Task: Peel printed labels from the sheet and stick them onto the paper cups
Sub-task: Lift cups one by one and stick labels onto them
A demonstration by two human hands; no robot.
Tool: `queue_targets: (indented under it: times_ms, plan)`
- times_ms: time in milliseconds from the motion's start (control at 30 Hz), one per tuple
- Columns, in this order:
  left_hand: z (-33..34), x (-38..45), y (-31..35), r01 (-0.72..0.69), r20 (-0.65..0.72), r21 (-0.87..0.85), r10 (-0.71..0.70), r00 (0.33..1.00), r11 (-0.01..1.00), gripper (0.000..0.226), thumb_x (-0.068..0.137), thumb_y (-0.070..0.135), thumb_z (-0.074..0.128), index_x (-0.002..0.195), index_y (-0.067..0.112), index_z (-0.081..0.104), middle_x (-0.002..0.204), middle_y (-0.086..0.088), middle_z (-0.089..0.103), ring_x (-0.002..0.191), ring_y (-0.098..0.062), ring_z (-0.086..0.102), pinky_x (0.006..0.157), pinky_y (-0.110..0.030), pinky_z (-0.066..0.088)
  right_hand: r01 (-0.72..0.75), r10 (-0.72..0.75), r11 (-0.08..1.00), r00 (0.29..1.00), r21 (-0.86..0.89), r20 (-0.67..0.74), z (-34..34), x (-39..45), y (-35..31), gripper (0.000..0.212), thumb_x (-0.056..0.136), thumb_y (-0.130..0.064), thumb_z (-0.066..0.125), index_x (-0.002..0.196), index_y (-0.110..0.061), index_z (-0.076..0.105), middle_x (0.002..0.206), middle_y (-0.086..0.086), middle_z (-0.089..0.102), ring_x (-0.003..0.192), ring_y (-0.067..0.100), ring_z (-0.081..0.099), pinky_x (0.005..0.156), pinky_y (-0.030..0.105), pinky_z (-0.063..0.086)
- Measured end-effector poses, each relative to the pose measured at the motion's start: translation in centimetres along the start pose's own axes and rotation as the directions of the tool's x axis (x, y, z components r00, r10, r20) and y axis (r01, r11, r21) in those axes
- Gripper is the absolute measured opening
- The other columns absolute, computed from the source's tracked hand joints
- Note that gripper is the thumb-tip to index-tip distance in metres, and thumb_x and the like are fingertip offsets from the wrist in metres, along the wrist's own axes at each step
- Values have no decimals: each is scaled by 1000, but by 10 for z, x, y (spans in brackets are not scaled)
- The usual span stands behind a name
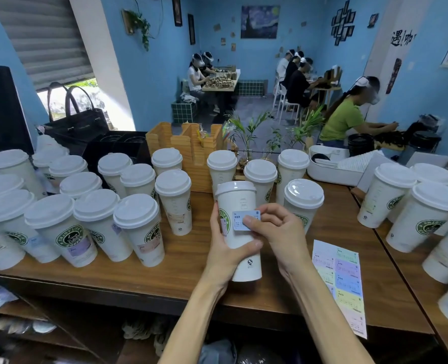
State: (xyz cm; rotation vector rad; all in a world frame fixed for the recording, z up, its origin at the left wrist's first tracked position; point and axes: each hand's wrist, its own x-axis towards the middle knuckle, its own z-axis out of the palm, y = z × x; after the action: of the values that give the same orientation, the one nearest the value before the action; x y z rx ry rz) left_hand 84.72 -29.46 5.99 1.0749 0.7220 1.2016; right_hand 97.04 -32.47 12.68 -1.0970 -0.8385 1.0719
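Observation:
My left hand [224, 241] grips a tall white lidded paper cup [240, 198] around its middle, holding it just above the wooden counter [186, 269]. My right hand [279, 229] pinches a small pale blue printed label [241, 219] and holds it against the cup's side. The label sheet [345, 282], with pastel-coloured labels, lies flat on the counter to the right of my right forearm.
Several lidded cups [136, 227] crowd the counter on the left, some with labels; more cups [427, 219] stand at the right and behind. A wooden holder [191, 145], plants and a white tray [333, 166] sit at the back. People work at tables beyond.

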Motion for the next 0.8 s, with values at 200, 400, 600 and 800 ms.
queue_targets:
  times_ms: [200, 400, 600, 800]
  plan:
    - [1, 1, 9, 42, 76, -109, -33, 997, 993, 119, 60, 7, 90, 154, 44, 27, 140, -14, 62, 125, -38, 63, 97, -54, 55, 73, -73, 997, 997, -13, -2, 3, -6, -6, 26, 74, 6, 85, 90, -4, 67, 81, 8, 76, 75, 16, 75, 63, 21, 57]
    - [4, 0, 11, 34, 70, -141, -24, 997, 989, 104, 59, 10, 83, 150, 27, 36, 124, -13, 70, 106, -30, 70, 83, -42, 60, 113, -113, 994, 993, -17, -19, 3, -8, -5, 26, 75, 8, 84, 90, -4, 67, 75, 2, 74, 69, 10, 72, 61, 19, 55]
    - [5, 1, 11, 31, 92, -130, -19, 996, 991, 85, 64, 9, 81, 141, 19, 47, 124, -19, 69, 108, -33, 68, 91, -47, 58, 128, -129, 991, 991, -38, -37, 0, -6, -2, 26, 74, 7, 86, 88, -7, 68, 76, 2, 74, 69, 10, 72, 61, 18, 54]
    - [5, 4, 11, 21, 94, -78, -14, 995, 997, 85, 63, 6, 79, 140, 14, 46, 125, -20, 69, 110, -37, 69, 89, -46, 59, 129, -137, 984, 989, -121, -61, -2, -6, 4, 27, 73, 2, 89, 90, -6, 70, 80, 2, 76, 73, 13, 74, 64, 20, 56]
